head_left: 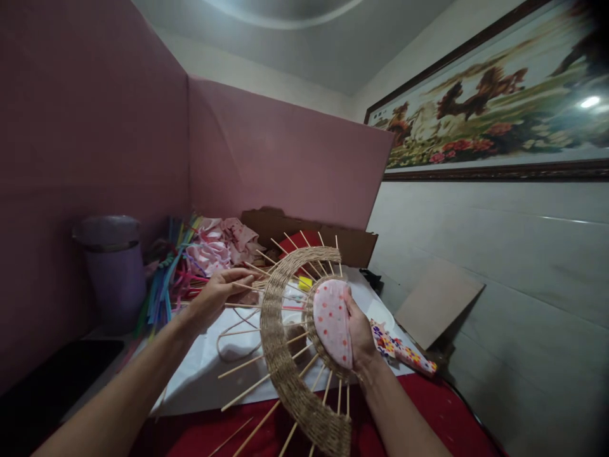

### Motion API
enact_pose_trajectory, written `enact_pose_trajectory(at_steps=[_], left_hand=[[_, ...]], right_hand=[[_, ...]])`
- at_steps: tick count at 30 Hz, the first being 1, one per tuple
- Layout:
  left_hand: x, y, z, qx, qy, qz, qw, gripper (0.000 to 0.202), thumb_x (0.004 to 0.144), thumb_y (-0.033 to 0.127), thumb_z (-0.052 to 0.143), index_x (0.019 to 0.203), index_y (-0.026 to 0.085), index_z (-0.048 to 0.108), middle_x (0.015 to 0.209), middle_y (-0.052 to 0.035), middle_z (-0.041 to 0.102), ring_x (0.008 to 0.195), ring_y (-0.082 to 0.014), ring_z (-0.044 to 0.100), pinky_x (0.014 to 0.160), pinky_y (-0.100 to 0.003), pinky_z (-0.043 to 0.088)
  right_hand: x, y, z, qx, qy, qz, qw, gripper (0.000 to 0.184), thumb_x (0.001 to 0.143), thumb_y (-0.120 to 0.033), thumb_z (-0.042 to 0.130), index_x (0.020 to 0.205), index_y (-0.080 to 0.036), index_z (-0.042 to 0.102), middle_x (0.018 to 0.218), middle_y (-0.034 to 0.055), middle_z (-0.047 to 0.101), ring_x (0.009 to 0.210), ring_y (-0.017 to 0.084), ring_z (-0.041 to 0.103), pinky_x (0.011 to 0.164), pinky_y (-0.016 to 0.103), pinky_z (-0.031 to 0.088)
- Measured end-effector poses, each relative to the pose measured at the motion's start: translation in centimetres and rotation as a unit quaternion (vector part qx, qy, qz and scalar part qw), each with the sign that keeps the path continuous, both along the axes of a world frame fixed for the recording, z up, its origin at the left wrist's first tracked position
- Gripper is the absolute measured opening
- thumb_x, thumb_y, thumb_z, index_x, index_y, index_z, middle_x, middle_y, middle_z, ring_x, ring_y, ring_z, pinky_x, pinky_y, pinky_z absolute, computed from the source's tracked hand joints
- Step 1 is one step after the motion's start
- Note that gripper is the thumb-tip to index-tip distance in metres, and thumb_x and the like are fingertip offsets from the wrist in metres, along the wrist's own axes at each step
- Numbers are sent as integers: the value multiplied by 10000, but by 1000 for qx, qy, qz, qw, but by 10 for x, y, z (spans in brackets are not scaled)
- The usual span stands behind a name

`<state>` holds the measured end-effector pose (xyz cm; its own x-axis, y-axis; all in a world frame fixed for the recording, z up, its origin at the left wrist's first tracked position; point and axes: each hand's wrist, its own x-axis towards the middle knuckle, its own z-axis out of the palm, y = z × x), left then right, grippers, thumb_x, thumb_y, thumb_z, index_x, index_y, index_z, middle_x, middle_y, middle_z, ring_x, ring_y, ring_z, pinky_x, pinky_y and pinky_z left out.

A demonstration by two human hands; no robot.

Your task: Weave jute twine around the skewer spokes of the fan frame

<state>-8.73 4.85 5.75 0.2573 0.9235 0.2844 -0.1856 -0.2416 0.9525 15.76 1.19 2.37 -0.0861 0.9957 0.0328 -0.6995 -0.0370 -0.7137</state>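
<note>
A half-round woven frame point(278, 343) of brown twine, with thin wooden sticks radiating through it, is held up in front of me. At its inner side sits a half-disc covered in pink polka-dot fabric point(332, 324), edged with a narrow twine band. My right hand point(359, 330) grips this half-disc along its straight edge, thumb on the front and the other fingers hidden behind. My left hand point(228, 289) is closed at the upper left of the frame, its fingertips pinched at a stick's outer end. A loose loop of cord point(219, 346) hangs below that hand.
White sheet point(190, 387) over a red cloth point(428, 406). At left stand a lilac bin point(114, 273) and colourful pipe cleaners point(162, 295), with pink fabric point(214, 247) behind. Flowered fabric point(404, 352) and a cardboard piece point(440, 304) lie at right. A yellow block point(305, 284) shows behind the frame.
</note>
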Motion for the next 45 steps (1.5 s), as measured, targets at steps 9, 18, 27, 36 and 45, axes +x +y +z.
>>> enact_pose_trajectory(at_steps=[9, 18, 27, 36, 45], left_hand=[[-13, -1, 9, 20, 36, 32, 999, 213, 661, 330, 634, 697, 126, 686, 401, 45, 408, 378, -41, 281, 368, -178, 176], [-14, 4, 9, 279, 243, 179, 911, 181, 702, 299, 594, 755, 154, 688, 721, -62, 662, 673, -161, 582, 610, -248, 433], [-2, -14, 10, 452, 434, 310, 716, 169, 765, 228, 510, 679, 181, 648, 670, -15, 622, 608, -130, 546, 587, -242, 364], [2, -8, 6, 385, 375, 234, 810, 144, 714, 308, 596, 681, 199, 684, 615, -12, 671, 540, -128, 582, 529, -222, 396], [2, -10, 8, 396, 412, 227, 789, 141, 709, 278, 580, 681, 212, 703, 630, -22, 679, 568, -141, 588, 533, -234, 380]], right_hand=[[2, 4, -7, -13, -2, 15, 1000, 461, 802, -481, 426, 1015, -112, 602, 930, 112, 678, 880, 221, 627, 832, 391, 452], [2, 9, -10, -6, -17, -18, 1000, 470, 793, -492, 436, 989, -102, 610, 934, 108, 679, 853, 224, 635, 840, 404, 450], [6, 16, -18, -29, -44, -74, 996, 460, 782, -480, 468, 1007, -101, 600, 920, 101, 683, 863, 209, 635, 845, 381, 448], [8, 18, -21, -8, -38, -52, 998, 512, 770, -533, 445, 1032, -120, 597, 954, 107, 673, 871, 226, 633, 817, 395, 464], [9, 19, -23, -11, -39, -62, 997, 504, 781, -517, 440, 1055, -122, 590, 960, 107, 672, 899, 224, 625, 866, 412, 431]])
